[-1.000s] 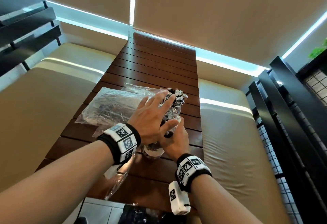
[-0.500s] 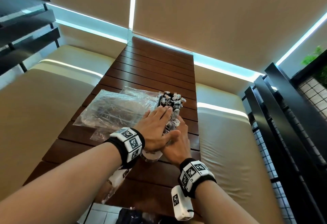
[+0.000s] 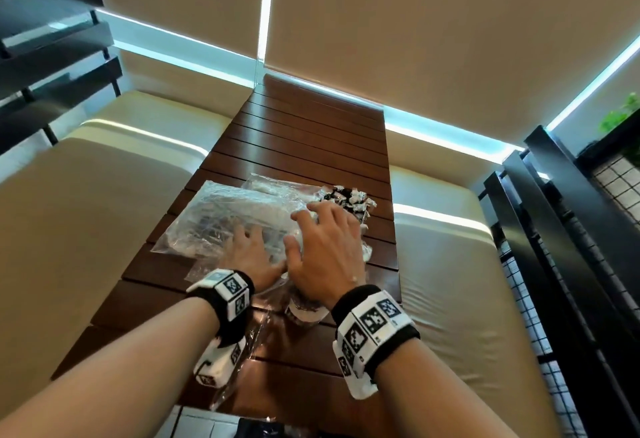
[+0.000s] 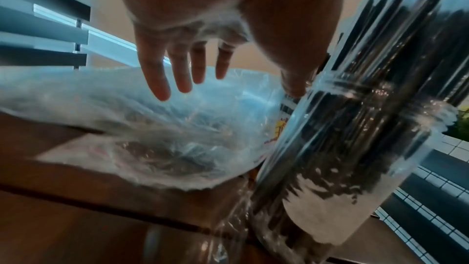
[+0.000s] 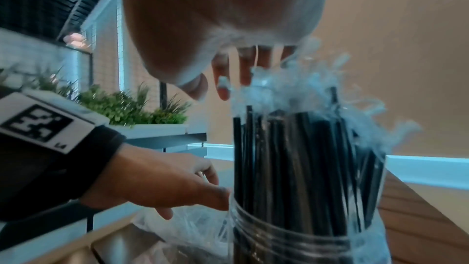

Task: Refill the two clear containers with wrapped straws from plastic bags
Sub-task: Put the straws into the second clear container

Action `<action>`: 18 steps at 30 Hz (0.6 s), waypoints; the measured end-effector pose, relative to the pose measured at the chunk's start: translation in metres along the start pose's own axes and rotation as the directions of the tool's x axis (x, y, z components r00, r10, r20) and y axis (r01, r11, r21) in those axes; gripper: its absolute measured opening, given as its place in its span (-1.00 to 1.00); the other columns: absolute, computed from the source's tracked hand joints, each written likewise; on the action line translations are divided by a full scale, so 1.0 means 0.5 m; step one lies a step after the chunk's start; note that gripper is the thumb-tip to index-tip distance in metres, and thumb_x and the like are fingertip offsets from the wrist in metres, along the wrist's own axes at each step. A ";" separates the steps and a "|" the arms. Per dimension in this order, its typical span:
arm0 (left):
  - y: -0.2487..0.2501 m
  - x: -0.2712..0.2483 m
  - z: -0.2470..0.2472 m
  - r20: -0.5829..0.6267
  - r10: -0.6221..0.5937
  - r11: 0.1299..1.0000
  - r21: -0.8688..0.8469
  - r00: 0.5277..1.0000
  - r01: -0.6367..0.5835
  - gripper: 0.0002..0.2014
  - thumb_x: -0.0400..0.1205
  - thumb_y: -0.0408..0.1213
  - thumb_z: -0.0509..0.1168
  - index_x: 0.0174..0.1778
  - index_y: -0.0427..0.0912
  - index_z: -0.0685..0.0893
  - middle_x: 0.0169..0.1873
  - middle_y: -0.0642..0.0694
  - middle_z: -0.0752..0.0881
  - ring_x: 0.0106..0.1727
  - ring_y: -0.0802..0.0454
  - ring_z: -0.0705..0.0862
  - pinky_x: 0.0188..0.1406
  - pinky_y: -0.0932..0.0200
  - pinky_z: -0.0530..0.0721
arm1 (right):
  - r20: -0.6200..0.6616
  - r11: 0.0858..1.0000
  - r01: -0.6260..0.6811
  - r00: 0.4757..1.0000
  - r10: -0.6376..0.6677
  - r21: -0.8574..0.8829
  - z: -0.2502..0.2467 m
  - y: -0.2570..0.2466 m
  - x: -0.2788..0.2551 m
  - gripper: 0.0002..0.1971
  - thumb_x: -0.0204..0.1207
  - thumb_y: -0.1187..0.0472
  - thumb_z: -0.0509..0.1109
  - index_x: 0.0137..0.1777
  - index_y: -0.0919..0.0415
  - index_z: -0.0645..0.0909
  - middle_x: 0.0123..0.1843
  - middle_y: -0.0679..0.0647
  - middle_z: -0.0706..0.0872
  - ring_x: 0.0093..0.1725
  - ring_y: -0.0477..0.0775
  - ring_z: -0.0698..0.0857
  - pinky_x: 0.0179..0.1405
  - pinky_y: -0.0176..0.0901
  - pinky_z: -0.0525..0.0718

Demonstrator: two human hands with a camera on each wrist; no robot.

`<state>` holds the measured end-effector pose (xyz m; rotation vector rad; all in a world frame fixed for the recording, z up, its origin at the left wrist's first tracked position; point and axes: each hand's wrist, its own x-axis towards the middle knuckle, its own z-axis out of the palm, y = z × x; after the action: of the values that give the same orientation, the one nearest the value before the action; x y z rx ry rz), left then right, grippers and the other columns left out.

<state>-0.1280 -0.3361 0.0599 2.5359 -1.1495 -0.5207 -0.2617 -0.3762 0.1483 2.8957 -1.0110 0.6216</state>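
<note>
A clear container (image 3: 306, 313) packed with black wrapped straws (image 5: 291, 158) stands upright on the wooden table (image 3: 311, 132). Their white wrapper tips (image 3: 346, 197) poke out of its top. My right hand (image 3: 311, 229) hovers over those tips with its fingers (image 5: 223, 85) straight and spread, holding nothing. Left of the container lies a crumpled clear plastic bag (image 3: 225, 216) with more straws inside. My left hand (image 3: 252, 247) reaches over this bag (image 4: 127, 123), fingers (image 4: 162, 83) spread, its thumb close to the container (image 4: 342, 148). A second container cannot be made out.
The slatted table is narrow, with beige cushioned benches (image 3: 86, 229) on both sides. Loose clear plastic (image 3: 249, 344) trails toward the near table edge under my left wrist. Black railings (image 3: 571, 229) stand at the right and a planter with greenery (image 5: 127, 107) behind.
My left hand came off the straw tops and moved left onto the bag. My right hand left the container's side and rose over the straw tips.
</note>
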 end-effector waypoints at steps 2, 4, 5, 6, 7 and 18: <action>0.011 0.000 0.015 -0.038 -0.037 0.999 -0.012 0.999 0.037 -0.20 0.50 0.28 0.25 0.54 -0.15 0.26 0.55 -0.30 0.21 0.46 -0.30 0.40 0.33 -0.21 0.51 | 0.151 0.997 -0.007 0.988 0.019 -0.076 0.015 0.002 -0.008 -0.56 0.59 -0.10 0.18 0.39 0.06 0.55 0.48 0.14 0.52 0.56 0.21 0.36 0.60 0.25 0.22; 0.017 0.014 0.027 -0.043 -0.058 0.998 -0.009 0.997 0.058 -0.11 0.46 0.33 0.31 0.55 -0.16 0.22 0.57 -0.30 0.16 0.47 -0.30 0.40 0.33 -0.19 0.52 | 0.247 0.992 -0.042 0.966 0.070 -0.117 0.029 0.016 -0.021 -0.56 0.61 -0.09 0.13 0.39 0.06 0.55 0.51 0.12 0.49 0.61 0.21 0.27 0.64 0.24 0.10; 0.020 0.021 0.029 -0.056 -0.051 0.999 0.006 0.997 0.051 -0.07 0.42 0.37 0.33 0.54 -0.16 0.23 0.56 -0.30 0.17 0.45 -0.29 0.42 0.30 -0.18 0.54 | 0.264 0.990 -0.057 0.960 0.090 -0.129 0.035 0.024 -0.027 -0.58 0.61 -0.07 0.13 0.38 0.06 0.56 0.52 0.11 0.48 0.63 0.20 0.23 0.65 0.22 0.05; 0.022 0.030 0.032 -0.073 -0.038 0.999 0.027 0.997 0.040 -0.07 0.39 0.39 0.35 0.51 -0.15 0.25 0.52 -0.30 0.21 0.42 -0.28 0.44 0.26 -0.17 0.57 | 0.274 0.988 -0.070 0.956 0.106 -0.138 0.038 0.029 -0.030 -0.59 0.61 -0.03 0.14 0.39 0.05 0.54 0.54 0.12 0.45 0.66 0.21 0.18 0.66 0.20 -0.02; 0.022 0.038 0.035 -0.092 -0.022 0.999 0.040 0.995 0.026 -0.08 0.36 0.40 0.36 0.47 -0.14 0.28 0.47 -0.28 0.27 0.38 -0.27 0.46 0.22 -0.18 0.60 | 0.287 0.986 -0.081 0.950 0.119 -0.143 0.042 0.031 -0.031 -0.59 0.60 0.00 0.16 0.41 0.05 0.52 0.57 0.13 0.41 0.68 0.21 0.13 0.66 0.19 -0.08; 0.014 0.072 -0.045 -0.131 -0.029 0.973 -0.229 0.991 -0.002 -0.83 0.57 -0.29 0.21 0.03 -0.19 0.61 0.18 -0.29 0.56 0.15 -0.33 0.62 0.13 -0.10 0.62 | 0.342 0.969 -0.090 0.925 0.167 -0.229 0.015 0.005 -0.004 -0.53 0.54 -0.15 0.23 0.38 0.03 0.51 0.51 0.19 0.46 0.60 0.28 0.26 0.59 0.33 0.16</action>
<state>-0.1006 -0.3650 0.0755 2.3433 -0.9661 -0.4503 -0.2622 -0.3780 0.1405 2.8242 -1.2264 -0.0272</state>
